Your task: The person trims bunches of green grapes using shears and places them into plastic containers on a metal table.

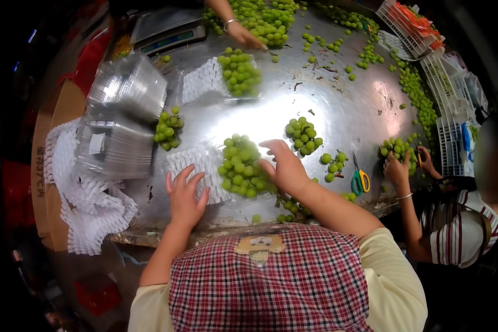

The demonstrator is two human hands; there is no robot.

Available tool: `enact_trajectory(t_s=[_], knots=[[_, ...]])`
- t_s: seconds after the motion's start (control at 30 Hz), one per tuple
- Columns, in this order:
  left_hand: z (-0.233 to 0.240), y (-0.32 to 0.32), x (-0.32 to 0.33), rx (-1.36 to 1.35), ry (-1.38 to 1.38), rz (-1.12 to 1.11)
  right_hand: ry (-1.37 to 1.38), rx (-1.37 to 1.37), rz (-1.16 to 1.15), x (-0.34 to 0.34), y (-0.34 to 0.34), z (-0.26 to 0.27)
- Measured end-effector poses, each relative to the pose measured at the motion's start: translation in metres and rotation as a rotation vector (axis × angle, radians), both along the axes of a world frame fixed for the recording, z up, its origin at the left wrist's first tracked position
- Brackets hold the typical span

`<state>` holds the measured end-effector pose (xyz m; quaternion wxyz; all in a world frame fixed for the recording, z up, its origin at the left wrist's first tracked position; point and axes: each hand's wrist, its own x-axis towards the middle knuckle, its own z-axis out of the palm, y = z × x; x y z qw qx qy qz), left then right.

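My left hand (186, 199) rests with spread fingers over the left part of a clear plastic tray, lined with white foam netting (199, 166). Green grapes (241, 168) lie on the right part of that netting. Close to their right edge is my right hand (284, 168), fingers apart and curved; whether its fingertips touch the grapes I cannot tell. A smaller bunch of grapes (303, 135) sits just beyond it on the metal table (344, 108). Scissors with green and yellow handles (360, 180) lie farther right. Behind, another tray holds a bunch of grapes (240, 72) on foam netting.
Stacked clear plastic containers (116, 145) stand at the left, beside loose foam netting (95, 211) and a cardboard box (50, 166). A scale (170, 31) is at the back. One person's hand (245, 36) reaches in there; another person's hands (397, 168) hold grapes and scissors at the right, near white crates (450, 141).
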<state>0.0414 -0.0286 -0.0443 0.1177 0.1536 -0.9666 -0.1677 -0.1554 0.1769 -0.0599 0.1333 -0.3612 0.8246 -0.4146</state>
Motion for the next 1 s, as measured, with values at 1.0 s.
enact_trajectory(t_s=[1.0], knots=[[0.024,-0.026,-0.002,1.131,-0.106,0.208,-0.963,0.03,-0.321,-0.013,0.037,-0.063]])
